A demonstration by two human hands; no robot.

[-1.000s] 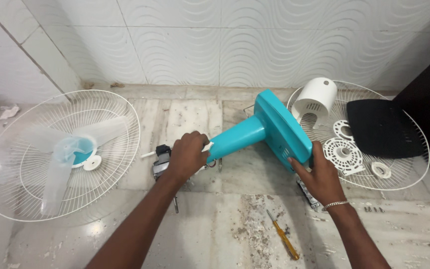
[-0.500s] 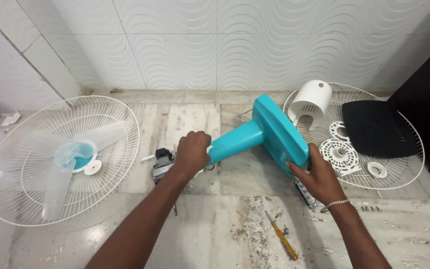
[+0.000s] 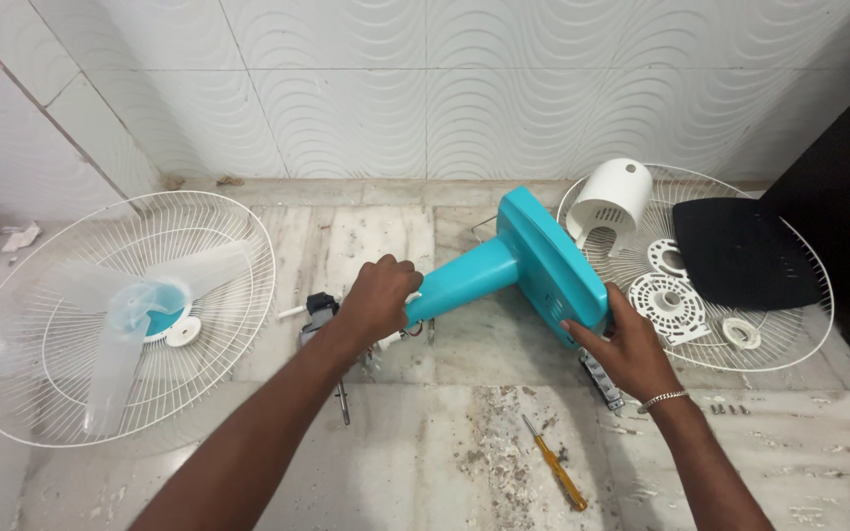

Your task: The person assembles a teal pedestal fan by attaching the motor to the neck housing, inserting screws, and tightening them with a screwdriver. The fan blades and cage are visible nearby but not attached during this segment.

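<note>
On a stained marble floor below a white tiled wall, a turquoise fan stand (image 3: 514, 267) is held at the centre, its long axis running from near left up to far right. The narrow neck is gripped by the left hand (image 3: 378, 298), closed around it, and the broad base is clasped by the right hand (image 3: 628, 350). A white fan guard with blades (image 3: 120, 315) lies to the left, and a yellow screwdriver (image 3: 555, 474) lies nearer.

Surface: marble floor (image 3: 386, 226), pale with grey-brown veins, dusty and strewn with dark grit towards the front.
Left: white wire fan guard (image 3: 12, 393) lying flat, a translucent fan blade (image 3: 135, 300) inside it.
Centre: small fan motor (image 3: 319, 317) beside a dark screwdriver (image 3: 342, 401).
Front: yellow-handled screwdriver (image 3: 555, 474) in the grit.
Right: second white wire guard (image 3: 799, 339) lying flat; a few loose screws (image 3: 725, 408) just in front of it.
</note>
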